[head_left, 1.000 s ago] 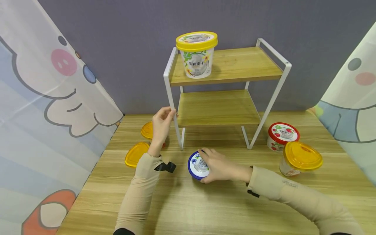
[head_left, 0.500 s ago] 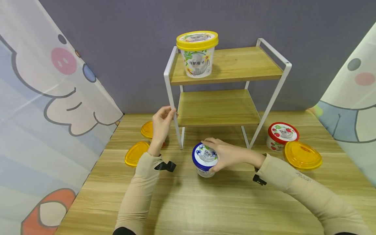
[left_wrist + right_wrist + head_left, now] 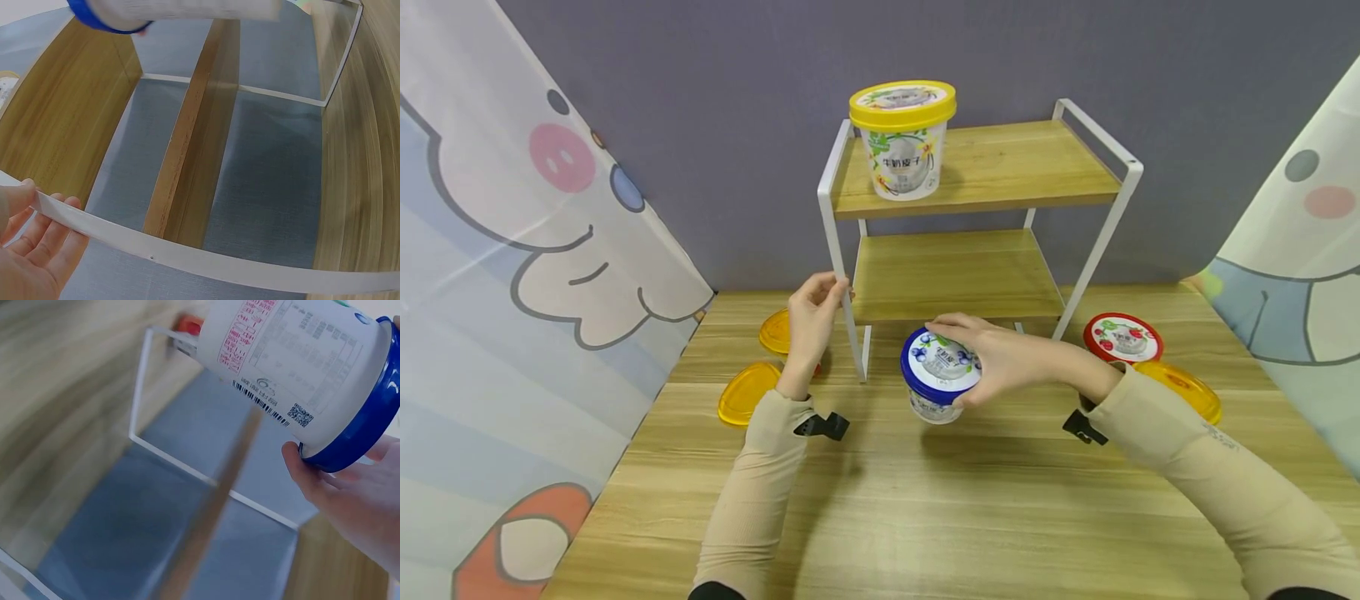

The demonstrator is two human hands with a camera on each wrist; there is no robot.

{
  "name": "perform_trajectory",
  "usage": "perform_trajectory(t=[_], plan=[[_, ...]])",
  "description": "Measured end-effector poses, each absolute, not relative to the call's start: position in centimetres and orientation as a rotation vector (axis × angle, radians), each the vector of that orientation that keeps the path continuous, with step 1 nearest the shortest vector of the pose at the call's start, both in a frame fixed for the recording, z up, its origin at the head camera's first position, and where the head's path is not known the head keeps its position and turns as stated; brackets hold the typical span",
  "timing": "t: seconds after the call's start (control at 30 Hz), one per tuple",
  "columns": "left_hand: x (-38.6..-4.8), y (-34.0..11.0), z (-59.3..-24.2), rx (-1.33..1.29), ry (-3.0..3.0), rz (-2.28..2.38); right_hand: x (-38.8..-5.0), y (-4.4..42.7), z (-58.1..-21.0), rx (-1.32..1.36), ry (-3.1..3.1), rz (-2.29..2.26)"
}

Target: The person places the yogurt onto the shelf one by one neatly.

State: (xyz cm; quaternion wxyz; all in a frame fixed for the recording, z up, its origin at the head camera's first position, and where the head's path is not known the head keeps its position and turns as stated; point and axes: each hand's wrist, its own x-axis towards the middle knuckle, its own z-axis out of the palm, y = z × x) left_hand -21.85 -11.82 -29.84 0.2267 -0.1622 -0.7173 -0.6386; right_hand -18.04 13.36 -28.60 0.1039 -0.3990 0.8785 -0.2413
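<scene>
My right hand [image 3: 1018, 358] grips a white tub with a blue lid [image 3: 946, 367] by the lid's rim, holding it above the table in front of the shelf. Blueberries are printed on its lid; in the right wrist view the tub's side [image 3: 294, 362] shows a barcode and small print. With thumb and fingers, my left hand [image 3: 814, 321] pinches the front left post of the two-tier shelf rack [image 3: 955, 275]. In the left wrist view that white post [image 3: 187, 255] runs between thumb and fingers. A tub with a yellow lid [image 3: 904, 142] stands on the upper board's left end.
Right of the rack sit a red-lidded tub [image 3: 1123, 337] and a container with an orange lid [image 3: 1187, 390], partly hidden by my right sleeve. Two more orange lids [image 3: 748, 393] [image 3: 777, 331] lie left, partly behind my left arm. A grey wall [image 3: 760, 167] stands behind.
My right hand has lifted the blue-lidded tub from the table and moved it up, slightly right and towards the rack. My left hand stays on the post.
</scene>
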Motion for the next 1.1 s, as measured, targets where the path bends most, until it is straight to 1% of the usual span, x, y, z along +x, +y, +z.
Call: perform_trajectory(t=[0.4, 1.1], plan=[[-21.8, -11.8, -29.9, -0.443, -1.970, -1.774, -18.1, 15.4, -23.4, -1.244, 2.659, -0.723], [-22.1, -11.8, -30.1, -0.453, -1.944, -1.759, -18.9, 17.7, -14.8, -1.180, 2.720, -0.587]])
